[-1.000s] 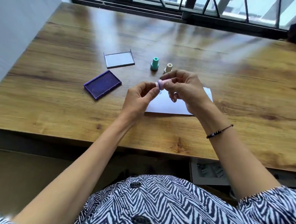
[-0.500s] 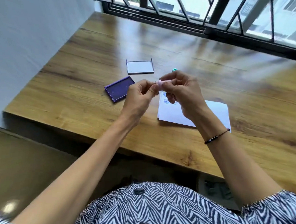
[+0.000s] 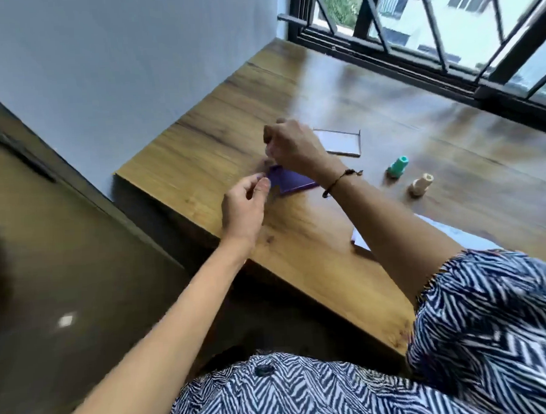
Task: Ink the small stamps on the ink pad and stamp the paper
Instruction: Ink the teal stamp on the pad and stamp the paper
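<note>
Nearest, zebra-print sleeve [image 3: 492, 322] is covering the right arm's upper part. Paper [image 3: 360, 241] is lying on wooden table [image 3: 315, 245], mostly hidden behind that arm. Left hand [image 3: 245, 208] is hovering at ink pad [image 3: 291, 180]'s near corner, thumb and fingers curled close, holding nothing visible. Right hand [image 3: 293, 145] is sitting above the purple pad, fingers bunched downward; blurred, can't tell what it's pinching. Green stamp [image 3: 397, 167] and beige stamp [image 3: 420, 184] are standing right of the pad, apart. Pad lid [image 3: 342, 143] is lying behind the right hand.
</note>
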{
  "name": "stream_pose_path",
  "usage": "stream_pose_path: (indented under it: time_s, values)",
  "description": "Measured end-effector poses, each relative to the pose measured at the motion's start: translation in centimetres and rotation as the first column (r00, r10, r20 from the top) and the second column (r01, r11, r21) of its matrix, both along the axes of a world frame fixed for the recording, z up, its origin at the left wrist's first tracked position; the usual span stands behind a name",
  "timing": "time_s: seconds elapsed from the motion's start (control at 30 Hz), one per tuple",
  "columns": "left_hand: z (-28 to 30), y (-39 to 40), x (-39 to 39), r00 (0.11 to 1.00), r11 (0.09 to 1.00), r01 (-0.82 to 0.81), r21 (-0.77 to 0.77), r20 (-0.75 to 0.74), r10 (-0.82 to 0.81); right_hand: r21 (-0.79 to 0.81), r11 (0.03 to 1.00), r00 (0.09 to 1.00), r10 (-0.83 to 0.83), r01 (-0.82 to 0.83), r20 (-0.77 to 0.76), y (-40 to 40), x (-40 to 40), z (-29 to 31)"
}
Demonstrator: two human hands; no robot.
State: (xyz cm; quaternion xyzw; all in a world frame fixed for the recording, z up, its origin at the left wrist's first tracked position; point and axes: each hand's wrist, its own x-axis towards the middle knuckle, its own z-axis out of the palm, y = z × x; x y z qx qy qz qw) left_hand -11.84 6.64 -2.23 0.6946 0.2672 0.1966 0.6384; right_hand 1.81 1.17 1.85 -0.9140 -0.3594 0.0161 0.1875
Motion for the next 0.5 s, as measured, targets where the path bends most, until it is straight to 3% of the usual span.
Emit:
stream_pose_path:
  time_s: [0.13,0.27,0.4,0.5]
  values:
    - [-0.2,0.2,-0.8,0.999,0.999,-0.033,-0.008,-0.006,0.033,-0.154,0.984,0.985,0.108,-0.087,0.136,1.7,0.7,-1.4]
    - [-0.1,0.0,-0.6,1.000,0.999,-0.022,-0.032,-0.011,0.022,-0.124,0.989,0.994,0.093,-0.084,0.065,1.3,1.0,-1.0]
    - [0.1,-0.7,0.1,1.000,1.000,0.025,-0.017,-0.018,-0.025,-0.006,0.999,0.999,-0.032,0.033,0.008,-1.9,1.3,1.1]
    - [0.4,-1.8,1.2,0.998,0.998,0.064,-0.022,0.016,-0.063,-0.003,0.981,0.980,-0.195,0.195,0.035,-6.7,2.3,2.5]
